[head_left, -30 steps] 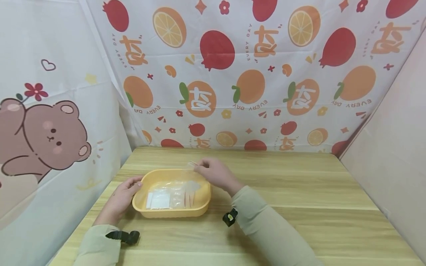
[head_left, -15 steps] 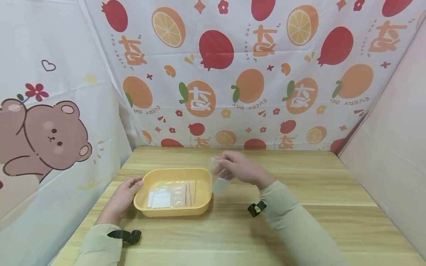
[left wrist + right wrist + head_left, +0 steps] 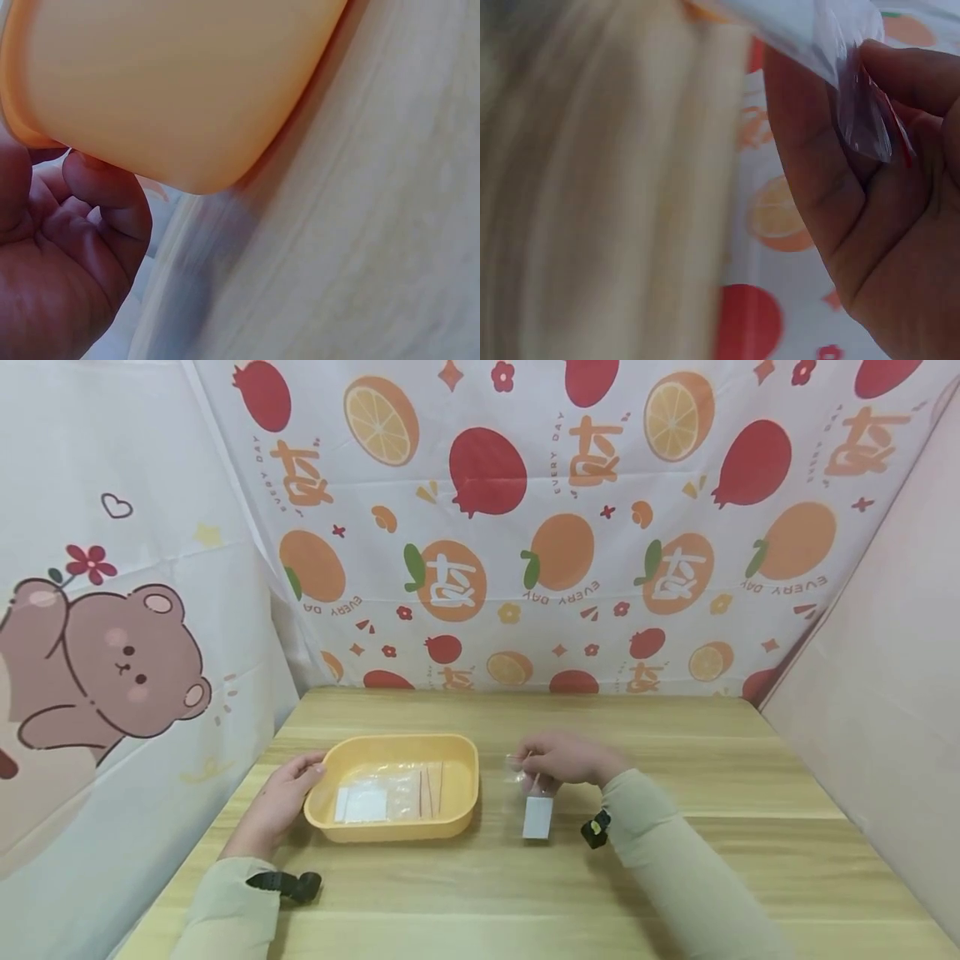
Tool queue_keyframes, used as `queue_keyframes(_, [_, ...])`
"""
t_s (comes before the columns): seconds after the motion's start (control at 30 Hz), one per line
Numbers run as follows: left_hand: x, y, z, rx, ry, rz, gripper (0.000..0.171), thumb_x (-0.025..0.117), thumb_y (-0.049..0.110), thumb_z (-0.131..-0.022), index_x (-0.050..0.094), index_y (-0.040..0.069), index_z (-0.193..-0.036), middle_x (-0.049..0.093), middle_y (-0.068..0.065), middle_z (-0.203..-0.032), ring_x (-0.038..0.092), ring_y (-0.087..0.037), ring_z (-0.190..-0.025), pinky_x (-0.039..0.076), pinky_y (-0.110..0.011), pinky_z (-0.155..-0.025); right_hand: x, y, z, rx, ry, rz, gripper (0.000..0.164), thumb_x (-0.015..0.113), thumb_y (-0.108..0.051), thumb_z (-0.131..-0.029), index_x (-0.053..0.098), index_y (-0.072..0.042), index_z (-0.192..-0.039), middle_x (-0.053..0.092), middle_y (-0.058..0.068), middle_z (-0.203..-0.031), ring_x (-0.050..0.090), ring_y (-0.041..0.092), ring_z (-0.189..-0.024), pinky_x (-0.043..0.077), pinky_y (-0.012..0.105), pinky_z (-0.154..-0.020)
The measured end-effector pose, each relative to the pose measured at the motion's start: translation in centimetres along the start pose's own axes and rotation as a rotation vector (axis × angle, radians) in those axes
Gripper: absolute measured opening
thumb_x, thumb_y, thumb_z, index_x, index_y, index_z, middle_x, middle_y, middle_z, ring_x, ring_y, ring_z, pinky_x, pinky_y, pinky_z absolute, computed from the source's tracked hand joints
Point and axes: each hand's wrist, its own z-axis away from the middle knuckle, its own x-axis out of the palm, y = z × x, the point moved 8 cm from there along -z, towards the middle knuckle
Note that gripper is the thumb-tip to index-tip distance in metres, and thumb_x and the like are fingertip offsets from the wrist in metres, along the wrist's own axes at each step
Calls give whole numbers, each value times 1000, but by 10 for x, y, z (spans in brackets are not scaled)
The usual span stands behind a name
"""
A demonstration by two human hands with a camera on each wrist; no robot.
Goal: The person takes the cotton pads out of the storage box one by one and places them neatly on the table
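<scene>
At the table's left side, my left hand (image 3: 281, 797) grips the left rim of a yellow plastic tray (image 3: 393, 834). The left wrist view shows its curled fingers (image 3: 112, 196) against the underside of the rim. Several clear zip bags (image 3: 367, 802) with red seal lines and white panels lie overlapped in the tray. To the tray's right, my right hand (image 3: 570, 758) pinches one clear zip bag (image 3: 537, 818) near its red seal, its white panel hanging toward the table. In the right wrist view the crinkled bag (image 3: 862, 112) sits between thumb and fingers.
The wooden table (image 3: 675, 877) runs on to the right and front. A fruit-print cloth (image 3: 487, 593) hangs behind it, a bear-print cloth (image 3: 127, 660) at the left, and a pale wall (image 3: 885, 710) at the right. Each wrist wears a black strap.
My right hand has lifted a zip bag from the tray's right end and carried it rightward, over the bare table. My left hand stays on the tray rim.
</scene>
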Motion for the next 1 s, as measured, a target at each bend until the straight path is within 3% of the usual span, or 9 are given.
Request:
queue_keyframes(0.13, [0,-5,2,-5,0,-9,56,43,32,-111,36,-6,-151,42,-31,-146,61,-11,-102,55,-29,-81,10,19,-20,4,23,45,17,59,-20,-104,72,-11,-107,70,7,-84,64,19,-68,57,38,-63])
queue_keyframes(0.3, [-3,-4,1,12,7,-28,57,43,34,-111,36,-5,-152,43,-30,-147,61,-14,-105,55,-28,-81,16,28,-40,-22,65,164,16,60,-17,-102,75,-12,-105,68,5,-80,63,18,-68,55,34,-65])
queue_keyframes(0.47, [0,-1,-2,21,0,-33,56,43,32,-111,37,-6,-151,43,-30,-146,60,-9,-103,54,-26,-81,13,30,-46,-1,119,213,16,60,-16,-100,76,-13,-102,67,3,-75,60,15,-65,50,31,-63])
queue_keyframes(0.67, [3,-3,-2,17,-5,-33,56,42,32,-111,37,-7,-151,42,-30,-147,59,-8,-103,53,-26,-81,16,34,-48,12,122,182,15,60,-13,-100,75,-9,-100,68,5,-77,60,16,-66,52,32,-63])
queue_keyframes(0.87, [-1,-3,-5,19,13,-39,60,44,39,-110,38,-4,-152,43,-29,-147,61,-10,-103,55,-27,-80,12,32,-49,-1,161,309,23,62,-17,-99,74,-14,-118,72,0,-105,64,20,-100,49,44,-94])
queue_keyframes(1.0, [-1,-4,-5,12,15,-44,60,43,40,-110,38,-3,-152,43,-29,-148,60,-10,-104,54,-27,-80,10,33,-50,7,174,309,32,62,-19,-99,69,-14,-130,69,2,-123,60,24,-119,42,48,-106])
